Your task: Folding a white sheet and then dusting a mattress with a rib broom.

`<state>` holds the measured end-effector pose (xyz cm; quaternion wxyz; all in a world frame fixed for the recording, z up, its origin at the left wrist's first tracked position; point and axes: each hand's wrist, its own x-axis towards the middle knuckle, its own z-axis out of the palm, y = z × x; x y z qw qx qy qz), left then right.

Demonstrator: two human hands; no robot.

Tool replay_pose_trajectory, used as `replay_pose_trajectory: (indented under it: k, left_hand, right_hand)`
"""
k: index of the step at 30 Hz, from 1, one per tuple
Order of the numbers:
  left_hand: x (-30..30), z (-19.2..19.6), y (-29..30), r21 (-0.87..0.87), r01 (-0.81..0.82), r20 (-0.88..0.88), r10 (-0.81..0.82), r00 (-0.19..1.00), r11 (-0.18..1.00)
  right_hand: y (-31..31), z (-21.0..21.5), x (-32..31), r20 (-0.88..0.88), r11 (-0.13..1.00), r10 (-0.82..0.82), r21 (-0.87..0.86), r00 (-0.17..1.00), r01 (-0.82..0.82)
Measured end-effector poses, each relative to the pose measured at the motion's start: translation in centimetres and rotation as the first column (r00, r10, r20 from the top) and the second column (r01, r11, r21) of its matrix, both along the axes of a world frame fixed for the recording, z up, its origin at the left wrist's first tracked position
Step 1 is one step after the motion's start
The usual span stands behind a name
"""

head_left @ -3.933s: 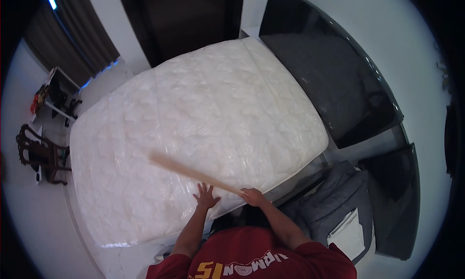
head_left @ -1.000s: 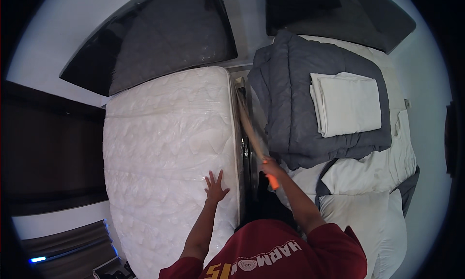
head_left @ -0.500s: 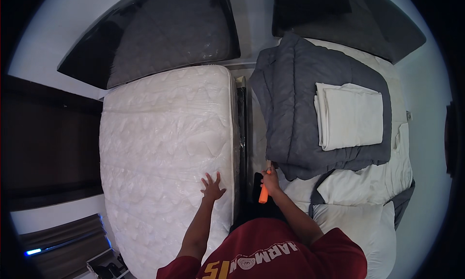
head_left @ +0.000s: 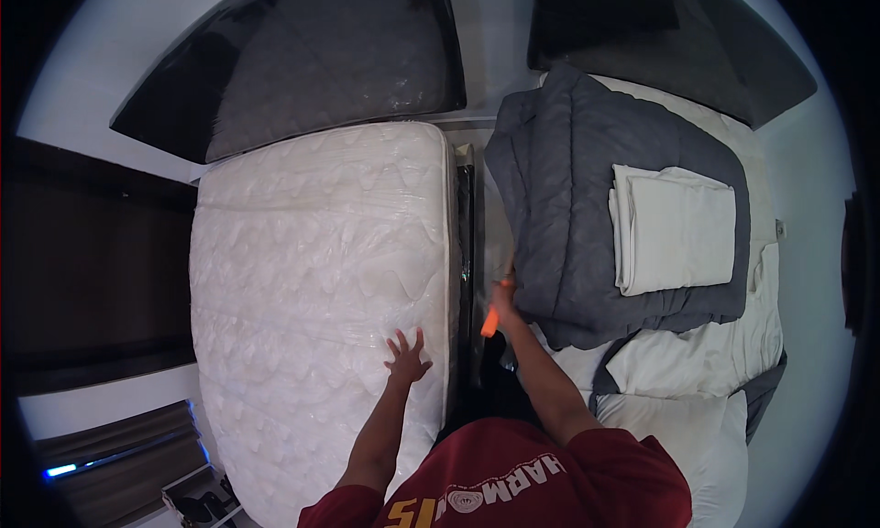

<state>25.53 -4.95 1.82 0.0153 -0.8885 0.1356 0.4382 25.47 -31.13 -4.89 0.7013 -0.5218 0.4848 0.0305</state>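
Note:
My left hand [head_left: 408, 356] lies with fingers spread on the plastic-wrapped white mattress [head_left: 321, 244], near its right edge. Over the narrow gap between the two beds, my right hand [head_left: 502, 301] is closed around an orange-handled tool [head_left: 490, 323]. Its handle points down toward me, and its far end is blurred beside the grey comforter [head_left: 587, 207], so its exact kind is unclear. On that comforter rests a folded white sheet [head_left: 678, 230].
Rumpled white bedding [head_left: 678, 358] and a white pillow [head_left: 678, 445] lie on the right bed. Dark headboards [head_left: 321, 70] stand behind both beds. A dark bed frame edge [head_left: 466, 225] runs along the gap. A small shelf [head_left: 197, 500] stands at lower left.
My right hand has moved forward along the gap with the orange-handled tool, and the arm is more outstretched. My left hand stays on the mattress. The view has shifted slightly.

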Motion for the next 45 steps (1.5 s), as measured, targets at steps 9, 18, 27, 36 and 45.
replay_pose_trajectory:
  k: [9,18,27,36,45]
  left_hand:
    - [-0.1,-1.0,1.0,0.005,-0.007,-0.004,0.007,1.0,1.0]
    - [0.0,-1.6,1.8,0.026,-0.046,-0.007,0.046,0.999,0.999]
    - [-0.1,-1.3,0.5,0.078,-0.048,0.05,0.044,0.998,0.996]
    - [0.8,0.0,-1.7,0.064,-0.095,-0.006,0.095,0.995,0.993]
    - [6.2,0.8,-9.9,-0.789,-0.316,-0.008,0.505,0.863,0.527]
  right_hand:
    - [-0.5,0.1,-0.9,0.034,0.974,0.205,-0.102,0.978,-0.2]
    - [3.2,3.8,1.7,0.128,0.874,0.457,0.12,0.88,-0.471]
    - [0.6,3.0,-0.1,0.06,0.794,0.595,0.111,0.801,-0.598]
    - [-2.6,8.0,-3.6,0.079,0.906,0.41,0.077,0.909,-0.416]
    - [-8.1,26.5,-8.8,0.312,0.858,0.513,-0.196,0.8,-0.474]
